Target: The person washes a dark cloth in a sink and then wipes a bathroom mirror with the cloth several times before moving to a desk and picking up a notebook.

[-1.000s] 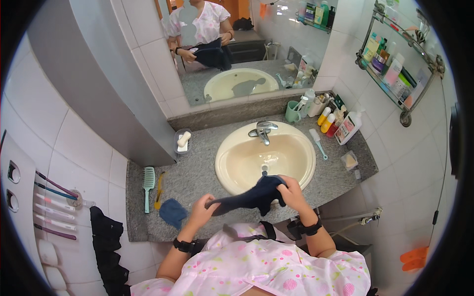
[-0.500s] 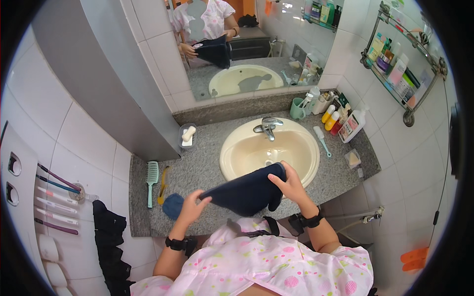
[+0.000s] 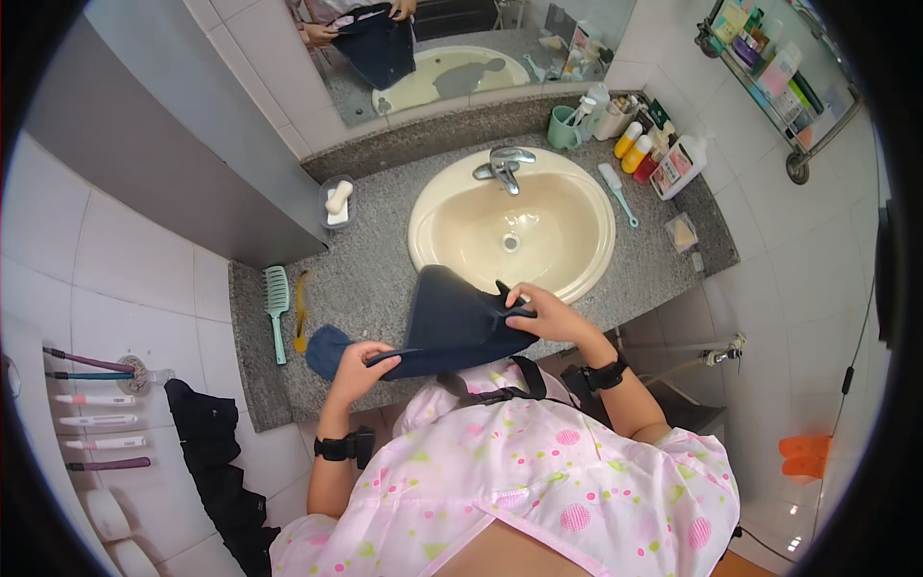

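Note:
A dark navy cloth piece is stretched between my two hands over the counter's front edge, in front of the basin. My left hand pinches its left end between thumb and fingers. At the other end, my right hand grips a folded edge, fingers bent round it. The cloth's upper part reaches the rim of the cream basin and covers a bit of it. Beside my left hand lies a smaller blue cloth item, partly hidden behind it. What kind of article the navy cloth is cannot be made out.
A chrome faucet stands at the basin's back. Left lie a mint hairbrush, a yellow comb-like item and a soap dish. Right are a green cup, several bottles and a brush. A glass shelf overhangs.
The navy cloth has been turned, so a broad flap now points toward the basin. My right hand has shifted left and closed on a folded edge. The head view has tilted down.

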The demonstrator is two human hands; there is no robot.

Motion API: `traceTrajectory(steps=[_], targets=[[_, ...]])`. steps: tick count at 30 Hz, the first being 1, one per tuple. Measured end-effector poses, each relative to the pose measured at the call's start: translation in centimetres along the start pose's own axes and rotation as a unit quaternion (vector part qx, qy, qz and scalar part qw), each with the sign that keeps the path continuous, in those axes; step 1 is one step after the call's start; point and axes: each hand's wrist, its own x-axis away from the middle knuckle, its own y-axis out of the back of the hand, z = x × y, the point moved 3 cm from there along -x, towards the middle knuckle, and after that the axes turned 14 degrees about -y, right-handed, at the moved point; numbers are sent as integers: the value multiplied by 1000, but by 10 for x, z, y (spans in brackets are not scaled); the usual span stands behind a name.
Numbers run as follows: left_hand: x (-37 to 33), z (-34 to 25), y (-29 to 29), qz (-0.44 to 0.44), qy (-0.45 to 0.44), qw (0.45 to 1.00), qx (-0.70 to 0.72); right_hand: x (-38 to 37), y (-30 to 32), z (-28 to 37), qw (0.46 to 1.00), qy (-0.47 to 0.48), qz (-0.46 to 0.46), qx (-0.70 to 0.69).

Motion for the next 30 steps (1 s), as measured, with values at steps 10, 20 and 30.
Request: traceTrajectory(steps=[10,20,30], targets=[[-20,66,17,-145,-77,986,-38,-34,7,-19,998,-30,-45,-44],[-38,96,-62,178,-123,876,-430,-59,-15,-87,837,-50,-84,538],[-44,103,-66,198,-209,800,-526,-51,3,-94,860,220,-106,449]])
